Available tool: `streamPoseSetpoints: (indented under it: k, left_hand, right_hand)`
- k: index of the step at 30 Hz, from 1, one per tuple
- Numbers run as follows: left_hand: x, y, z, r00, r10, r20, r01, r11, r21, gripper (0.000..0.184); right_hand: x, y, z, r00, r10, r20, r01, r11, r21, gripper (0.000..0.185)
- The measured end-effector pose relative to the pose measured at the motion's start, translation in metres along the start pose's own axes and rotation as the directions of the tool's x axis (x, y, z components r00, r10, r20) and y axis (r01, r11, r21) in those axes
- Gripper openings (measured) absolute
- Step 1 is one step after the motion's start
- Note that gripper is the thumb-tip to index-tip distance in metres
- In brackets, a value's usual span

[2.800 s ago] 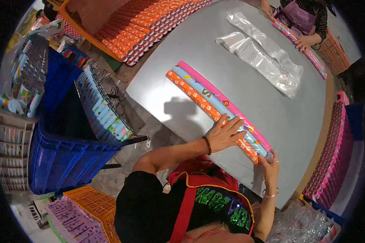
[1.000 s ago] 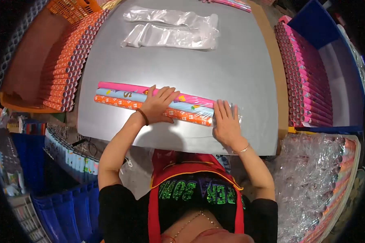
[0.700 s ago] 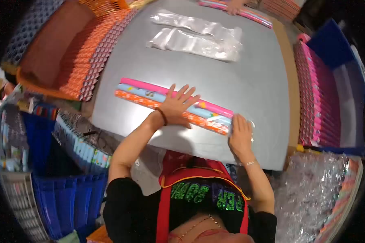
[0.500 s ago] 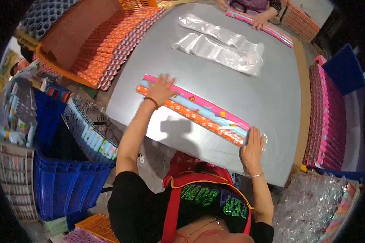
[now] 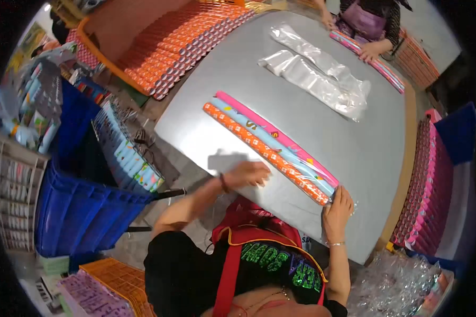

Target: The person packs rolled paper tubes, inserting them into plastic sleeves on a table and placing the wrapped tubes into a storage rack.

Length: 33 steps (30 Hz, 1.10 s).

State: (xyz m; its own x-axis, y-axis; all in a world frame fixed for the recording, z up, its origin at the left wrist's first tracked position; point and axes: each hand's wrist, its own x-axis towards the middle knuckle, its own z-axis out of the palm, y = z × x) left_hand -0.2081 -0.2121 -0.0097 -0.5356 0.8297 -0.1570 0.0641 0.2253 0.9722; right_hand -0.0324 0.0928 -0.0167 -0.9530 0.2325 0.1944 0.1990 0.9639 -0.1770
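Here's one head camera, very wide, peering forward and steeply down from close above the worktop's (image 5: 375, 137) near edge, far edge included.

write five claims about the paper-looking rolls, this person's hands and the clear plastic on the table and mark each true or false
1. The light blue roll lies between the pink roll and the orange roll. True.
2. The orange roll is the farthest of the three from the person. False: it is the nearest.
3. The right hand is at the right end of the rolls. True.
4. The left hand lies flat on the pink roll. False: it is on the near side, by the orange roll.
5. The clear plastic sleeves lie under the rolls. False: they lie farther across the table.
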Motion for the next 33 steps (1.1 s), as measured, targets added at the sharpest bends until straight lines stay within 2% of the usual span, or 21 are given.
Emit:
streamPoseSetpoints:
  k: [2, 4, 5, 6, 7, 8, 9, 11, 12, 14, 15, 18, 20, 22, 23, 26, 27, 30, 31, 32, 33]
  left_hand:
    - [0.002, 0.014, 0.046, 0.966, -0.238, 0.1, 0.258, 0.906, -0.335, 0.034]
    - [0.005, 0.021, 0.077, 0.952, -0.227, 0.205, 0.305, 0.762, -0.572, 0.04]
    - [0.009, 0.019, 0.094, 0.956, -0.221, 0.191, 0.291, 0.763, -0.577, 0.04]
    - [0.014, 0.013, 0.112, 0.943, -0.206, 0.262, 0.333, 0.587, -0.738, 0.044]
    - [0.016, 0.009, 0.125, 0.928, -0.171, 0.33, 0.371, 0.376, -0.849, 0.049]
    - [0.016, 0.007, 0.134, 0.932, -0.164, 0.324, 0.362, 0.376, -0.853, 0.049]
    - [0.016, 0.006, 0.142, 0.941, -0.174, 0.291, 0.336, 0.354, -0.873, 0.05]
    - [0.019, -0.002, 0.146, 0.961, -0.147, 0.235, 0.27, 0.304, -0.914, 0.051]
    - [0.02, -0.009, 0.145, 0.961, -0.139, 0.24, 0.272, 0.302, -0.914, 0.051]
    - [0.02, -0.012, 0.135, 0.998, -0.007, 0.058, 0.058, 0.177, -0.982, 0.051]
    - [0.021, -0.012, 0.133, 1.0, -0.01, 0.0, 0.003, 0.278, -0.961, 0.064]
    - [0.028, 0.017, 0.12, 0.994, -0.016, -0.106, -0.101, 0.19, -0.977, 0.067]
    - [0.033, 0.022, 0.117, 0.998, -0.026, -0.052, -0.048, 0.133, -0.99, 0.067]
    - [0.043, 0.022, 0.119, 0.972, -0.032, -0.232, -0.232, -0.019, -0.972, 0.062]
    - [0.043, 0.029, 0.116, 0.965, -0.124, -0.232, -0.239, -0.042, -0.97, 0.045]
    - [0.047, 0.005, 0.123, 0.963, -0.151, -0.225, -0.22, 0.045, -0.974, 0.032]
    - [0.047, 0.007, 0.127, 0.97, -0.147, -0.192, -0.204, -0.067, -0.977, 0.018]
    - [0.042, 0.015, 0.136, 0.998, -0.031, -0.055, -0.058, -0.094, -0.994, 0.009]
    - [0.041, 0.022, 0.139, 0.999, -0.025, -0.04, -0.041, -0.074, -0.996, 0.01]
    - [0.039, 0.032, 0.139, 1.0, -0.004, 0.013, 0.012, -0.053, -0.999, 0.011]
    - [0.037, 0.046, 0.14, 0.998, 0.045, 0.041, 0.037, 0.083, -0.996, 0.015]
  right_hand:
    - [0.004, 0.005, 0.0, 1.0, -0.004, -0.012, 0.004, 1.0, -0.005, 0.059]
    - [0.008, 0.008, 0.005, 0.996, 0.091, -0.002, -0.091, 0.995, -0.043, 0.055]
    - [0.017, 0.002, -0.002, 0.991, 0.133, 0.003, -0.133, 0.991, -0.007, 0.048]
    - [0.019, 0.006, 0.001, 0.993, 0.121, -0.001, -0.121, 0.993, -0.009, 0.048]
    - [0.019, 0.013, 0.008, 0.985, 0.171, 0.009, -0.169, 0.967, 0.192, 0.045]
    - [0.021, 0.014, 0.006, 0.976, 0.217, 0.03, -0.212, 0.899, 0.383, 0.042]
    - [0.022, 0.013, 0.0, 0.977, 0.211, 0.025, -0.205, 0.903, 0.378, 0.042]
    - [0.024, -0.005, -0.028, 0.91, 0.376, 0.172, -0.382, 0.607, 0.696, 0.03]
    - [0.021, -0.004, -0.032, 0.909, 0.381, 0.168, -0.384, 0.613, 0.691, 0.03]
    - [0.013, -0.005, -0.044, 0.929, 0.285, 0.237, -0.334, 0.368, 0.868, 0.021]
    - [0.009, -0.008, -0.053, 0.901, 0.315, 0.299, -0.389, 0.282, 0.877, 0.017]
    - [-0.007, -0.005, -0.059, 0.916, 0.246, 0.318, -0.388, 0.334, 0.859, 0.016]
    - [-0.019, -0.007, -0.055, 0.926, 0.282, 0.251, -0.337, 0.318, 0.886, 0.014]
    - [-0.032, -0.012, -0.061, 0.959, 0.226, 0.174, -0.254, 0.401, 0.88, 0.014]
    - [-0.041, -0.012, -0.063, 0.954, 0.207, 0.217, -0.286, 0.415, 0.864, 0.018]
    - [-0.064, -0.009, -0.064, 0.957, 0.224, 0.185, -0.276, 0.505, 0.818, 0.019]
    - [-0.071, -0.009, -0.067, 0.945, 0.262, 0.194, -0.301, 0.475, 0.827, 0.02]
    - [-0.092, -0.005, -0.076, 0.942, 0.323, 0.089, -0.268, 0.566, 0.779, 0.019]
    - [-0.104, 0.004, -0.075, 0.949, 0.301, 0.092, -0.242, 0.51, 0.825, 0.012]
    - [-0.106, -0.007, -0.089, 0.925, 0.367, 0.102, -0.304, 0.55, 0.778, 0.011]
    - [-0.11, -0.017, -0.111, 0.864, 0.464, 0.197, -0.452, 0.539, 0.711, 0.011]
